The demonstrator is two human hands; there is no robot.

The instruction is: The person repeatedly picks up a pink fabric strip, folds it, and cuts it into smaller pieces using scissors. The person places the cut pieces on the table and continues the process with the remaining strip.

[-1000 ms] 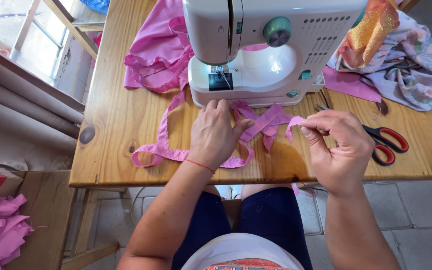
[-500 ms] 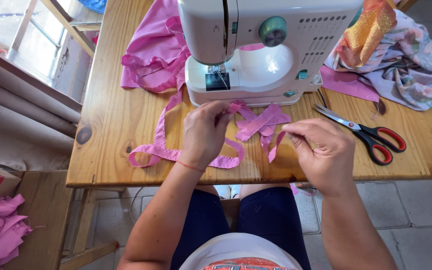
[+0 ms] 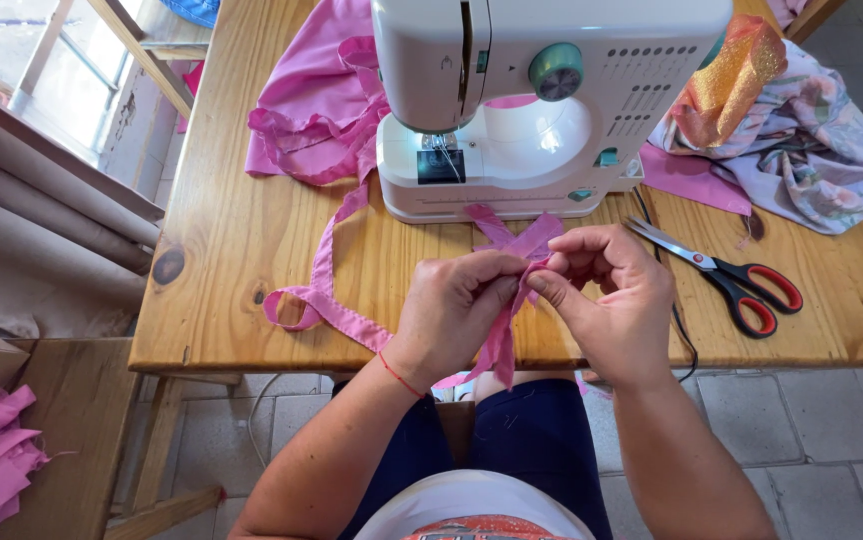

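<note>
Both my hands are pinched shut on a pink fabric strip [image 3: 327, 290] at the near edge of the desk [image 3: 222, 230]. My left hand [image 3: 449, 315] grips it from the left, my right hand [image 3: 617, 295] from the right, fingertips almost touching. The strip's tail loops leftward across the desk. A white sewing machine [image 3: 532, 110] stands just behind; scissors [image 3: 727, 275] lie to the right.

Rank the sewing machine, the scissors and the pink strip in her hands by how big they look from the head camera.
1. White sewing machine, clearly largest.
2. Pink fabric strip: long but narrow, held by the left hand and right hand.
3. Red-handled scissors, smallest.
</note>
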